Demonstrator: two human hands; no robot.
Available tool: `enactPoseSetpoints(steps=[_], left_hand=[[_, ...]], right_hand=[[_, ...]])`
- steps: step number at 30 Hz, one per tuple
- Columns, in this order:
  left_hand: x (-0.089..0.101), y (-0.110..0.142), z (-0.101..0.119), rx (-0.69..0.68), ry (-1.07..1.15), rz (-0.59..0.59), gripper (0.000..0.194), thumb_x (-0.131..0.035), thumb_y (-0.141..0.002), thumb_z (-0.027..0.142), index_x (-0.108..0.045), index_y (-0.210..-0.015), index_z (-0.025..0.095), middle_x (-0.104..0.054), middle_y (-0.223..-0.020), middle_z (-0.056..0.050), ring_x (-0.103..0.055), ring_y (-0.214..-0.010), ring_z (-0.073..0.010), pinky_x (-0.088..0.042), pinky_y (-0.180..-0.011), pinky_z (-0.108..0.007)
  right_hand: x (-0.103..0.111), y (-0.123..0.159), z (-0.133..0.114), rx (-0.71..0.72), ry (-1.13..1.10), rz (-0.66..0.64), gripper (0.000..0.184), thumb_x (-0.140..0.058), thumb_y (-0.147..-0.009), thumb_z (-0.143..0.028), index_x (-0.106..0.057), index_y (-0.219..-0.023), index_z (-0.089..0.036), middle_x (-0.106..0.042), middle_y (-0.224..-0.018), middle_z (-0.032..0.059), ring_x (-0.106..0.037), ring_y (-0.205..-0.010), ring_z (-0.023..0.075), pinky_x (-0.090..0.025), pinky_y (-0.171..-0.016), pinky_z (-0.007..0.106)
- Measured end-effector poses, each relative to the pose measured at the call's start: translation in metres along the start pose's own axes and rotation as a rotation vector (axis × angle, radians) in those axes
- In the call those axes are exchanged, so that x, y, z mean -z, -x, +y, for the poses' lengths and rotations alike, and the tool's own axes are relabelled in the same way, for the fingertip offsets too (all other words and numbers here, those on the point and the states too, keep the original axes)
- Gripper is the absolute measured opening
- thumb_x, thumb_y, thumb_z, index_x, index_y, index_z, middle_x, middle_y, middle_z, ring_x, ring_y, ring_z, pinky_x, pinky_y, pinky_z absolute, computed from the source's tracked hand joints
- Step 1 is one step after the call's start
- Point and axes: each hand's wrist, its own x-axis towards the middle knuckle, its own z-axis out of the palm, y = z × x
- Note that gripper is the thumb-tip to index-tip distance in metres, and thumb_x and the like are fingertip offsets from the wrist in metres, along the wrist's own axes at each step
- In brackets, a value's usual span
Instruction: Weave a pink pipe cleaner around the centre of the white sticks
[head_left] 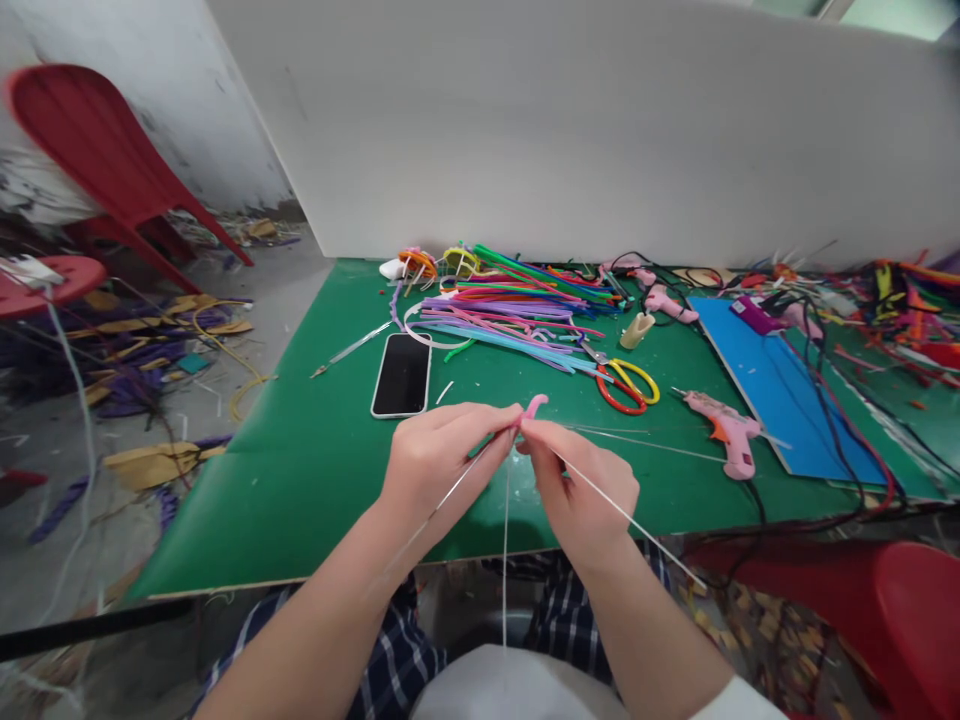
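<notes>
Over the near part of the green table, my left hand [448,455] and my right hand [589,485] meet with fingertips pinched. Between them is a short pink pipe cleaner [535,405], its curled end poking up above the fingers. Several thin pale strands, wires or sticks, spread from the same spot. One strand [630,520] runs down past my right hand, and another crosses my left wrist. A third hangs toward my lap. My fingers hide how the pipe cleaner and the strands are joined.
Beyond my hands lie a phone [403,375], scissors [630,385] with red and yellow handles, and a heap of coloured pipe cleaners [510,310]. On the right are a pink glue gun [729,432], a blue board [780,400] and black cables. A white panel [570,130] stands behind.
</notes>
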Motion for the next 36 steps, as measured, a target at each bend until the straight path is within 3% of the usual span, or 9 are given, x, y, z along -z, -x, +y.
enactPoseSetpoints(steps=[6,9,13,15,17,19,22,26,36], left_hand=[[-0.009,-0.004,-0.014,0.468,0.270,-0.052,0.014,-0.062,-0.074,0.027,-0.068,-0.085,0.020,-0.070,-0.079,-0.001,-0.065,-0.068,-0.0121,-0.052,-0.065,-0.021],[-0.014,-0.006,-0.031,0.758,0.550,-0.057,0.026,-0.065,-0.071,0.034,-0.066,-0.089,0.016,-0.069,-0.072,-0.003,-0.064,-0.061,-0.0134,-0.053,-0.059,-0.024],[-0.019,-0.007,-0.047,0.879,0.700,-0.034,0.023,-0.066,-0.068,0.034,-0.066,-0.082,0.015,-0.066,-0.070,-0.003,-0.062,-0.061,-0.0125,-0.053,-0.056,-0.024],[-0.021,-0.006,-0.051,0.879,0.739,-0.034,0.022,-0.067,-0.068,0.033,-0.066,-0.080,0.015,-0.066,-0.070,-0.003,-0.062,-0.061,-0.0121,-0.052,-0.055,-0.023],[-0.023,-0.005,-0.053,0.887,0.775,-0.035,0.023,-0.067,-0.068,0.033,-0.066,-0.083,0.015,-0.066,-0.071,-0.003,-0.061,-0.059,-0.0116,-0.052,-0.054,-0.023],[-0.025,-0.005,-0.055,0.904,0.795,-0.025,0.027,-0.068,-0.067,0.033,-0.066,-0.088,0.016,-0.066,-0.072,-0.003,-0.061,-0.058,-0.0113,-0.052,-0.053,-0.023],[-0.028,-0.004,-0.060,0.923,0.796,-0.001,0.029,-0.068,-0.067,0.033,-0.066,-0.089,0.015,-0.066,-0.072,-0.004,-0.061,-0.057,-0.0110,-0.052,-0.053,-0.022],[-0.031,-0.003,-0.068,0.937,0.780,0.025,0.025,-0.069,-0.066,0.033,-0.067,-0.083,0.015,-0.067,-0.071,-0.004,-0.062,-0.058,-0.0112,-0.053,-0.055,-0.023],[-0.043,0.000,-0.068,0.942,0.700,0.034,0.026,-0.070,-0.064,0.034,-0.068,-0.082,0.015,-0.068,-0.070,-0.003,-0.063,-0.063,-0.0130,-0.053,-0.058,-0.024]], right_hand=[[0.005,0.014,0.002,-0.113,-0.175,0.014,0.039,-0.056,-0.076,-0.006,-0.054,-0.112,-0.022,-0.071,-0.075,-0.0009,-0.063,-0.055,0.0085,-0.051,-0.054,0.019],[0.018,0.019,0.020,-0.296,-0.259,0.172,0.023,-0.056,-0.077,-0.013,-0.061,-0.098,-0.021,-0.068,-0.066,-0.0009,-0.058,-0.045,0.0086,-0.046,-0.042,0.020],[0.031,0.003,0.070,-0.527,-0.516,0.433,0.015,-0.050,-0.082,-0.024,-0.063,-0.081,-0.017,-0.061,-0.057,-0.0024,-0.046,-0.034,0.0056,-0.034,-0.031,0.019],[0.028,-0.010,0.092,-0.601,-0.623,0.312,0.015,-0.052,-0.081,-0.027,-0.063,-0.081,-0.017,-0.060,-0.057,-0.0027,-0.046,-0.035,0.0054,-0.033,-0.032,0.018],[0.016,-0.023,0.104,-0.645,-0.669,-0.059,0.016,-0.060,-0.074,-0.026,-0.064,-0.086,-0.016,-0.064,-0.066,0.0000,-0.050,-0.042,0.0061,-0.041,-0.039,0.020],[-0.002,-0.033,0.106,-0.638,-0.770,-0.367,0.024,-0.062,-0.072,-0.027,-0.064,-0.093,-0.017,-0.066,-0.078,0.0033,-0.055,-0.051,0.0080,-0.046,-0.044,0.021],[-0.029,-0.042,0.099,-0.579,-0.839,-0.603,0.029,-0.061,-0.072,-0.029,-0.064,-0.098,-0.017,-0.066,-0.086,0.0052,-0.059,-0.062,0.0098,-0.049,-0.050,0.022],[-0.048,-0.045,0.090,-0.587,-0.826,-0.661,0.030,-0.063,-0.070,-0.032,-0.066,-0.094,-0.016,-0.068,-0.082,0.0056,-0.061,-0.071,0.0131,-0.051,-0.055,0.024],[-0.055,-0.034,0.091,-0.539,-0.676,-0.714,0.023,-0.059,-0.073,-0.033,-0.067,-0.082,-0.014,-0.064,-0.064,0.0014,-0.052,-0.053,0.0085,-0.045,-0.054,0.022]])
